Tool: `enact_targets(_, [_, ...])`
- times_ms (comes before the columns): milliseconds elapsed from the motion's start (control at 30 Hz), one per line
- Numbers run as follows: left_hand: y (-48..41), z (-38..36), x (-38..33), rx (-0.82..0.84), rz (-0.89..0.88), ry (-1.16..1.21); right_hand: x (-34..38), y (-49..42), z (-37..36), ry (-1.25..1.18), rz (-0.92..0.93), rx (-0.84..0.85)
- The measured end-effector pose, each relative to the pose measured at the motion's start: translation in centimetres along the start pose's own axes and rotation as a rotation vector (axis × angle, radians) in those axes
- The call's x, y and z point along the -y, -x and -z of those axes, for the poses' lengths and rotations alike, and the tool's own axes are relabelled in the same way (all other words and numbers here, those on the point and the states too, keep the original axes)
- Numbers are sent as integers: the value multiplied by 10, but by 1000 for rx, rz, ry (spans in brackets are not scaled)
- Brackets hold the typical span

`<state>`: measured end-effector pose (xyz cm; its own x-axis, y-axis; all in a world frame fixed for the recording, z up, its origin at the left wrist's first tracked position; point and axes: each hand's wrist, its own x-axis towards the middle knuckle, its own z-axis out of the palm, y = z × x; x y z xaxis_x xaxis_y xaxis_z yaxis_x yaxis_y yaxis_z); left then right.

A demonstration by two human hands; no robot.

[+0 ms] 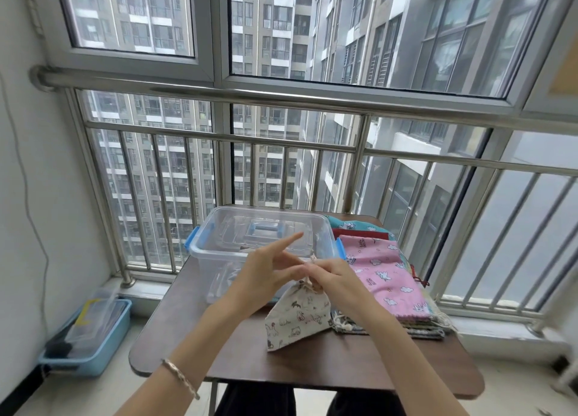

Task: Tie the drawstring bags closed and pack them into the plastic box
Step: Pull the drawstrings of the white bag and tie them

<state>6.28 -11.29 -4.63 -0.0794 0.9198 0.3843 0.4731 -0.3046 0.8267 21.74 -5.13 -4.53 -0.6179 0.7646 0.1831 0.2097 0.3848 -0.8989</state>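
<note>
You are facing a tall window [219, 56] with grey metal frames, and soft daylight is coming through it. Outside, high apartment towers [269, 40] are filling the view. A steel railing [219, 92] with upright bars is running across the lower panes. A white wall [28, 165] is standing on your left, and a thin cable [28, 203] is hanging down along it. The brown tabletop [162, 328] with rounded corners is standing near the railing. On the pale floor [93, 393] to the left, a blue bin [109, 343] with some clear plastic things inside is sitting beside the wall.
</note>
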Motion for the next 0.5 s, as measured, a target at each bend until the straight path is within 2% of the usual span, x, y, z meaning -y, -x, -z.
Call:
enact_targets(100, [0,2,2,-72,14,-37,1,1,1,-108,-24,-59])
enact_targets(333, [4,13,9,-120,36,-93,-2,5,18,-252,-1,-198])
enact_targets(500, [1,17,6,28,14,-175,-1,6,15,-293,-1,-164])
